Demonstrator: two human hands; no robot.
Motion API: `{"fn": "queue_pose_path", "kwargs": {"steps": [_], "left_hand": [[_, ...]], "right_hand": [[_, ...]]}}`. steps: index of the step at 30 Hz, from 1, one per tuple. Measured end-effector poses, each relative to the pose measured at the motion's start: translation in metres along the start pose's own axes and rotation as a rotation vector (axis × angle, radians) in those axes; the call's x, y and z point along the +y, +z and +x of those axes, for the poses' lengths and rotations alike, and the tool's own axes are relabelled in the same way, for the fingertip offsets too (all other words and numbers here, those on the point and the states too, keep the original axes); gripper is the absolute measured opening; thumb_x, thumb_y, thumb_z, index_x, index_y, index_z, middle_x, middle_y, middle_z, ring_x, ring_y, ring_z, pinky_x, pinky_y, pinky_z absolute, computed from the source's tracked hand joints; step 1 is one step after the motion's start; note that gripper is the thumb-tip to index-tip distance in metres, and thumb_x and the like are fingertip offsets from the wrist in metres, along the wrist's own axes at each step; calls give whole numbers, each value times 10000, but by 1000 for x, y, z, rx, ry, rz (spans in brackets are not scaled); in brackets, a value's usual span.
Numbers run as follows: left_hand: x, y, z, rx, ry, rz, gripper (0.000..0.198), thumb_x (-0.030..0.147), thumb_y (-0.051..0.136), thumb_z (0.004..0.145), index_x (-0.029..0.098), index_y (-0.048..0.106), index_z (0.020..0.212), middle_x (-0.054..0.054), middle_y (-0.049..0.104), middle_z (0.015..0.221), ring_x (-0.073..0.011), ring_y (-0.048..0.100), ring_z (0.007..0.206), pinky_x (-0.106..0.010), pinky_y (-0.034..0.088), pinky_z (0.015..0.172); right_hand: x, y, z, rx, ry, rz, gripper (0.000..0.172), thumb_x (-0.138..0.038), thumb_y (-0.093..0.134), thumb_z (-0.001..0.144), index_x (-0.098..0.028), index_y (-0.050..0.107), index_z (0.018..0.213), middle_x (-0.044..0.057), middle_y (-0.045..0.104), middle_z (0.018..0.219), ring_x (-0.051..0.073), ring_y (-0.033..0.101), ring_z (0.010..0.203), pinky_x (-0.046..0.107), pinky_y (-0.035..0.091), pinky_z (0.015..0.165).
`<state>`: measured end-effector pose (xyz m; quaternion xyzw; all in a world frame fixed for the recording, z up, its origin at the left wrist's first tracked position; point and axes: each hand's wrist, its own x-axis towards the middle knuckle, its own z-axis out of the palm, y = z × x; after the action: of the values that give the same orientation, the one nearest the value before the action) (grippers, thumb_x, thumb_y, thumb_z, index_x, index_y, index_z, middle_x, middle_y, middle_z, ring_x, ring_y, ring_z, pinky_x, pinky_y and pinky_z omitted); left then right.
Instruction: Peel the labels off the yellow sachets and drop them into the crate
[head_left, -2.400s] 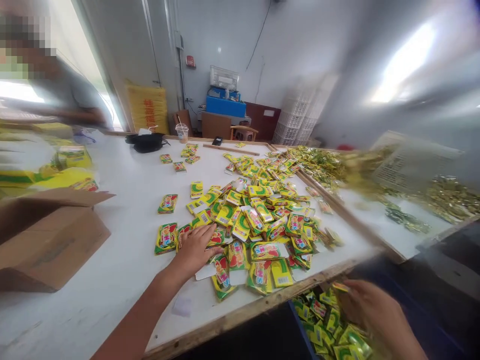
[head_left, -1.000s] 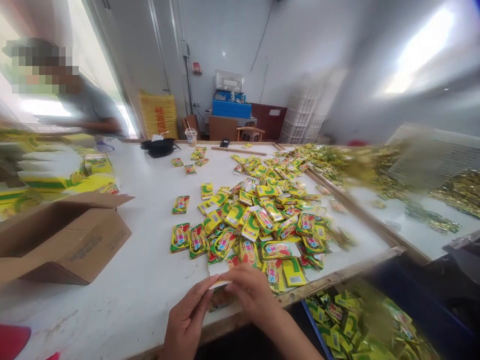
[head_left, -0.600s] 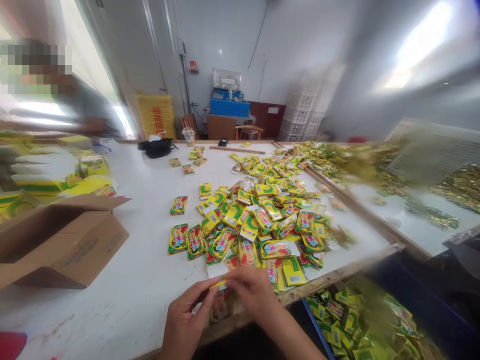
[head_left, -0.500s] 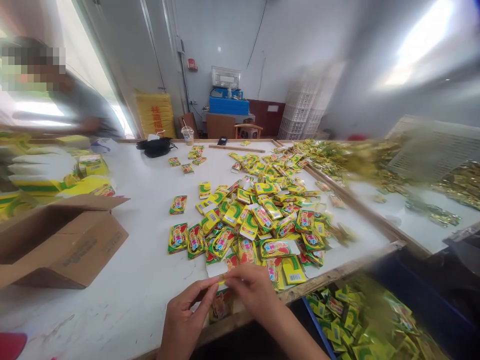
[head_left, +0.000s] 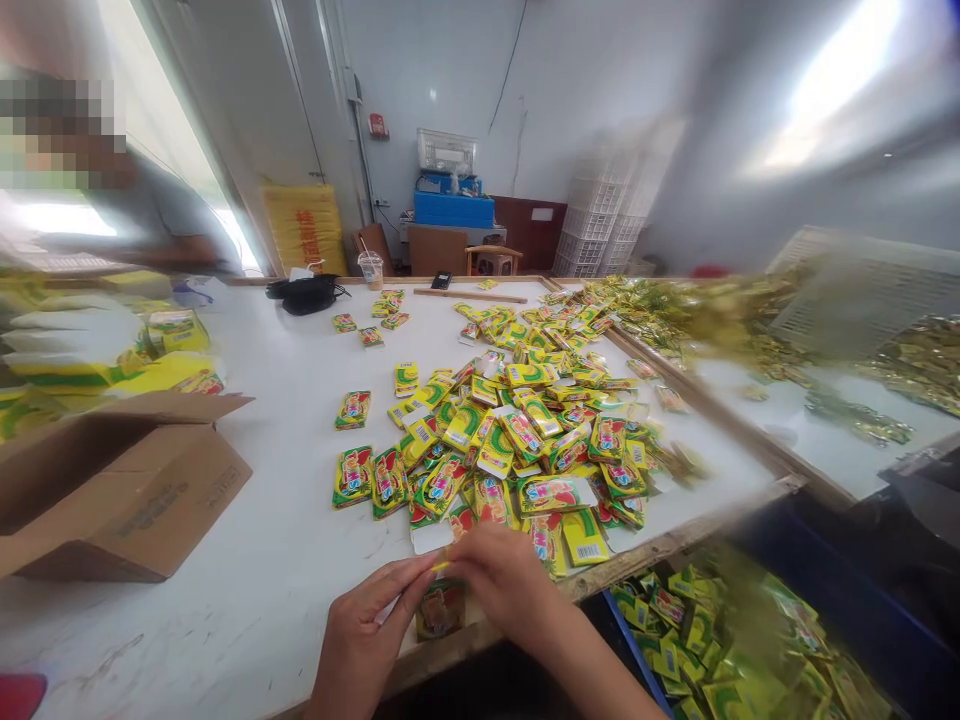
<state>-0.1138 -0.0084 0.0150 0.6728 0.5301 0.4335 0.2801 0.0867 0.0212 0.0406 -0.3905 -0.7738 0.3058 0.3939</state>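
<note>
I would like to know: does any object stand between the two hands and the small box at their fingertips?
Nothing visible does. The left hand and right hand pinch the small box directly at its upper edge. The pile of boxes lies beyond them on the table, not in between.

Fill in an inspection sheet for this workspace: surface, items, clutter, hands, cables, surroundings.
Surface: white table with wooden edging; dark marks near the front left.
Items: loose pile of small boxes, some with white flaps showing; open cardboard carton at left; more boxes in the blue bin below the edge.
Clutter: black item, cup with straw and dark handheld device at the far side.
Hands: left hand and right hand pinch the yellow top edge of one box.
Cables: thin dark line on the wall, possibly a cable.
Surroundings: blurred co-worker at left; stacked white crates behind.
</note>
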Motion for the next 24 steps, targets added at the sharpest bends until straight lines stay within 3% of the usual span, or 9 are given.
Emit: {"fn": "queue_pose_path", "kwargs": {"steps": [5,11,14,18,24], "left_hand": [[-15,-5,-11,-47,166,44,290,278,611,895,316,707,1166,-9,729,1175,-221,699,1052,-320,556,947],[-17,-5,-19,-67,258,66,376,227,630,881,322,655,1243,-13,717,1201,-220,695,1066,-322,556,952],[-14,-4,-18,-74,243,31,348,208,619,889,321,676,1214,-15,726,1182,-215,701,1051,-314,566,938],[-10,0,-17,-89,168,-58,321,216,613,895,316,691,1190,-19,724,1181,-224,690,1067,-334,565,943],[-2,4,-22,-47,10,-99,252,286,639,878,301,732,1112,-15,740,1144,-227,703,1036,-312,575,923]], "right_hand": [[-6,3,-15,-6,-14,5,265,-112,682,818,-262,684,1036,34,687,974,195,641,913,289,504,824],[-8,9,-28,65,-78,3,251,-130,583,896,-250,679,1095,71,684,1047,199,634,973,302,510,869],[-11,6,-25,56,-72,43,216,-157,603,897,-251,694,1069,66,689,1026,195,645,939,298,519,841],[-13,3,-18,78,12,99,100,-178,649,879,-248,717,902,22,701,843,176,654,795,282,522,749],[-17,2,-17,4,-94,-61,218,-149,500,934,-231,698,973,69,682,917,190,633,841,300,513,760]]}}
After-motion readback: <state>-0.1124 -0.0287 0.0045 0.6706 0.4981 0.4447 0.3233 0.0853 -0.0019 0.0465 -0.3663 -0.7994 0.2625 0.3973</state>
